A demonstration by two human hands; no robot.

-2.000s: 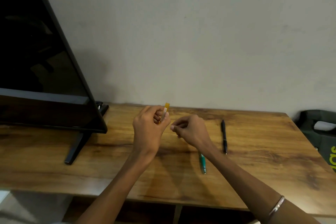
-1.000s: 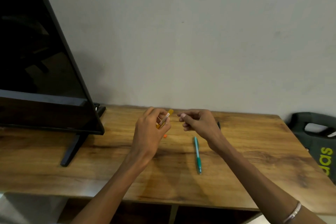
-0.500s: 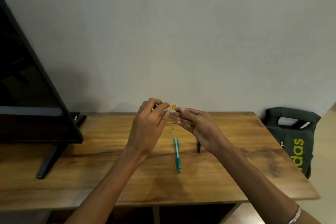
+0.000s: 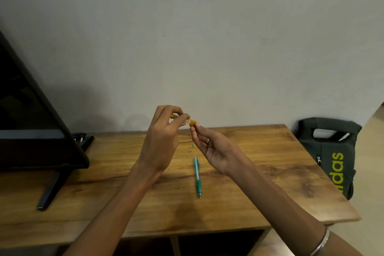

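My left hand [image 4: 164, 141] pinches a short yellow pen barrel [image 4: 190, 122] above the wooden table [image 4: 259, 172], holding it roughly level with its end pointing right. My right hand [image 4: 214, 147] is palm up just to the right, its fingertips meeting at the barrel's end; whether they hold a small part there is hidden. A teal pen [image 4: 197, 175] lies on the table below the hands. A tiny greenish piece [image 4: 191, 148] lies on the wood just beyond the teal pen.
A black TV [image 4: 31, 131] on a stand occupies the table's left side. A dark green bag [image 4: 332, 156] with yellow lettering stands on the floor against the wall, past the table's right edge. Open shelves sit under the tabletop.
Both hands have risen and come together at the yellow barrel's end. The view has panned right, showing more of the bag and less of the TV. The black pen is now out of sight.
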